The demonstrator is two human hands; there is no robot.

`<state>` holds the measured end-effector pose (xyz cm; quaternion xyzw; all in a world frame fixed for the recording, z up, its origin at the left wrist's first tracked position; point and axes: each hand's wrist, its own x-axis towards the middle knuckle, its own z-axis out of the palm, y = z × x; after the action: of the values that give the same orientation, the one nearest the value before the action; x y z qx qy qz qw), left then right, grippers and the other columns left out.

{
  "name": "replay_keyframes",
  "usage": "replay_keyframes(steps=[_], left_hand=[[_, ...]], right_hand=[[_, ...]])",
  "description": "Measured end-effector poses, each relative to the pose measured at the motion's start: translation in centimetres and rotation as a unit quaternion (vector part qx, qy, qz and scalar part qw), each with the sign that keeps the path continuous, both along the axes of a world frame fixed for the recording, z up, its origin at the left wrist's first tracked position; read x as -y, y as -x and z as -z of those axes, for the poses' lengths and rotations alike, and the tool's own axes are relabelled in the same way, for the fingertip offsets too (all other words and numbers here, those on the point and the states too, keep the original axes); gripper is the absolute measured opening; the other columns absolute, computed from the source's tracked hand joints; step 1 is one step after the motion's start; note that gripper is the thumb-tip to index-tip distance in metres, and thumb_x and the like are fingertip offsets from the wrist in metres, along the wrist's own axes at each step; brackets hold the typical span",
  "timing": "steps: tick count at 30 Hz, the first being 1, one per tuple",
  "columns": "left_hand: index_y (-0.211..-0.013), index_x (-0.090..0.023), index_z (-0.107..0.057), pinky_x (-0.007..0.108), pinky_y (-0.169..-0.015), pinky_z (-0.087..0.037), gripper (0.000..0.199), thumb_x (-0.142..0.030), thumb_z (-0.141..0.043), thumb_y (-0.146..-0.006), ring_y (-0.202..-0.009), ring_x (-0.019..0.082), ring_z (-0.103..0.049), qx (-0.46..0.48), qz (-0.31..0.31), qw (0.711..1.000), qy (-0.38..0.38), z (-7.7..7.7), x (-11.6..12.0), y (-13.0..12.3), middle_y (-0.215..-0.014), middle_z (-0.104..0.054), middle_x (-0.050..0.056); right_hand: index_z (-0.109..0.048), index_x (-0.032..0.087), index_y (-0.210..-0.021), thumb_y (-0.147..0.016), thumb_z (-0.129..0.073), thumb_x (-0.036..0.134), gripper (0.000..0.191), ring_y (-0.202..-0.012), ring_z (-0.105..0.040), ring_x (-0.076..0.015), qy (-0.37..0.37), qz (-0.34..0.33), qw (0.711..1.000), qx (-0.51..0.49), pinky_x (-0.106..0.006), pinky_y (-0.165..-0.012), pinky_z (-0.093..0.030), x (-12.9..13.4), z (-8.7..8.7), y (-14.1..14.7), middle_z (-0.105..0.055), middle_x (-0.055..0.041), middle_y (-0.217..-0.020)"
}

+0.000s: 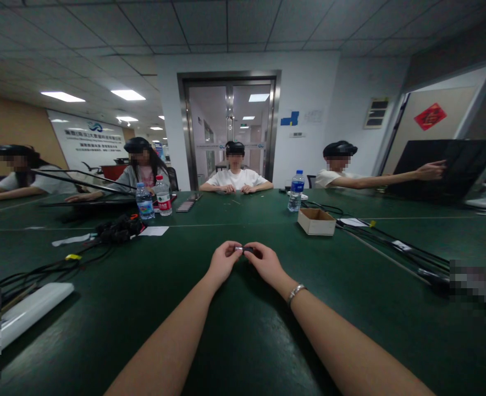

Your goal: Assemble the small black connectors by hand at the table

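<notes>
My left hand (223, 260) and my right hand (268, 263) meet above the middle of the green table (243, 341). Between their fingertips is a small slim object (243, 249), light and shiny at its left end and dark at its right end. The left fingers pinch the light end, the right fingers the dark end. Too small to tell is what the object is, or whether it is one piece or two. A metal bracelet (296, 294) circles my right wrist.
An open cardboard box (316, 223) and a water bottle (296, 191) stand ahead on the right. Two bottles (145, 202) and black cables (115, 230) lie ahead left, a white device (37, 308) nearer. Black cables (395, 247) run along the right. Several people sit across.
</notes>
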<state>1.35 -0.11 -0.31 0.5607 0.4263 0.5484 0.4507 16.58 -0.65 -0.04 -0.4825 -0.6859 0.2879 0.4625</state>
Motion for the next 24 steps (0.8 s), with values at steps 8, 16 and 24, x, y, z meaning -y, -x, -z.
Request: replay_keyframes(steps=[8,16,24], left_hand=[[-0.098,-0.015,-0.063,0.03,-0.073,-0.05,0.035,-0.035,-0.071,-0.07,-0.079,0.016,-0.062,0.024,-0.012,0.999,0.04,0.12,-0.05,-0.18,-0.094,-0.066,0.01],[-0.099,-0.019,-0.066,0.027,-0.078,-0.047,0.032,-0.023,-0.071,-0.068,-0.095,0.017,-0.06,0.043,0.041,0.998,0.018,-0.43,0.28,0.19,-0.106,-0.065,0.009],[-0.088,-0.015,-0.065,0.026,-0.067,-0.044,0.032,-0.04,-0.07,-0.069,-0.074,0.013,-0.057,0.04,-0.001,0.997,0.068,-0.02,-0.14,0.14,-0.086,-0.065,0.006]], right_hand=[[-0.067,0.017,-0.096,-0.078,-0.057,0.036,0.028,-0.071,-0.057,-0.0153,0.002,-0.002,1.0,-0.005,-0.028,-0.067,-0.046,-0.01,0.07,-0.02,-0.065,-0.0032,-0.079],[-0.066,0.016,-0.096,-0.079,-0.056,0.035,0.027,-0.069,-0.058,-0.0147,0.01,-0.008,1.0,-0.023,-0.029,-0.065,-0.047,-0.11,0.14,-0.13,-0.065,-0.003,-0.079],[-0.065,0.017,-0.096,-0.08,-0.055,0.036,0.027,-0.069,-0.058,-0.0145,0.012,-0.016,0.999,-0.03,-0.029,-0.066,-0.048,-0.33,0.49,-0.11,-0.066,-0.0032,-0.082]])
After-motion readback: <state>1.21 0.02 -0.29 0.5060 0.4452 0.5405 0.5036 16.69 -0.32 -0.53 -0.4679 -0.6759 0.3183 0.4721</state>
